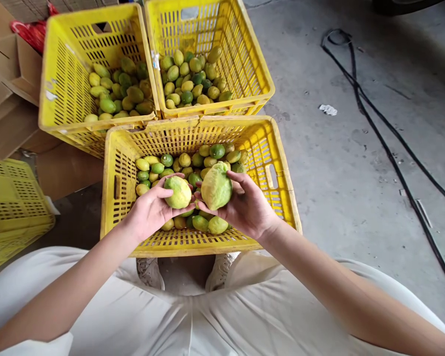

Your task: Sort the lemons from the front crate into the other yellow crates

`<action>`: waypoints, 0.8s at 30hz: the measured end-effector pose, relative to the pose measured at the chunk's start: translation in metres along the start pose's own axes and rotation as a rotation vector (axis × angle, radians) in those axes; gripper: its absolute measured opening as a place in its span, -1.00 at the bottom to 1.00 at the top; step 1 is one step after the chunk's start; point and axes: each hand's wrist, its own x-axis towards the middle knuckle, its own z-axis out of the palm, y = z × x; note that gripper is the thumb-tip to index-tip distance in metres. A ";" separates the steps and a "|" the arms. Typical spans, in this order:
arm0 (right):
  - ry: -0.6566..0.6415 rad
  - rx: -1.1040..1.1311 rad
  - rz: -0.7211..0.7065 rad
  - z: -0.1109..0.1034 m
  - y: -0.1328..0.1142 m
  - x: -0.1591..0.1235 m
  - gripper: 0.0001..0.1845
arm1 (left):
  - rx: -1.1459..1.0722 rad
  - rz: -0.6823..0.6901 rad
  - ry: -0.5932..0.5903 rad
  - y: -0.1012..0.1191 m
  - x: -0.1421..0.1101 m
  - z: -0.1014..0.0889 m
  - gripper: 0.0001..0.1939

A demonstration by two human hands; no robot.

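Above the near yellow crate point(107, 198) both of my hands are raised, close together. My left hand point(148, 205) holds a yellow-green lemon point(178, 193), thumb on its near side and fingers beneath it. A larger, bumpy pale green lemon point(217, 187) rests in my right hand point(250, 205), with the thumb at its upper right side. Below them, several green and yellow lemons point(218, 225) lie in the crate; my hands hide some of these.
Two more yellow crates, one at back left point(57, 69) and one at back right point(250, 54), hold several lemons. Cardboard boxes point(7, 109) and another yellow crate point(15, 198) stand at left. A black cable point(385, 126) runs across the concrete floor at right.
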 end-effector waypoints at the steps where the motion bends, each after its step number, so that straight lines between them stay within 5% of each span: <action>1: -0.010 0.008 -0.005 0.001 0.000 0.000 -0.74 | 0.004 0.001 0.001 -0.001 0.000 0.000 -0.59; 11: -0.006 -0.031 -0.165 -0.003 0.001 0.000 -0.63 | 0.100 0.064 -0.074 -0.001 -0.002 -0.001 -0.64; 24: -0.013 0.024 -0.102 -0.001 0.001 0.002 -0.67 | 0.061 0.080 -0.077 -0.001 -0.004 -0.001 -0.72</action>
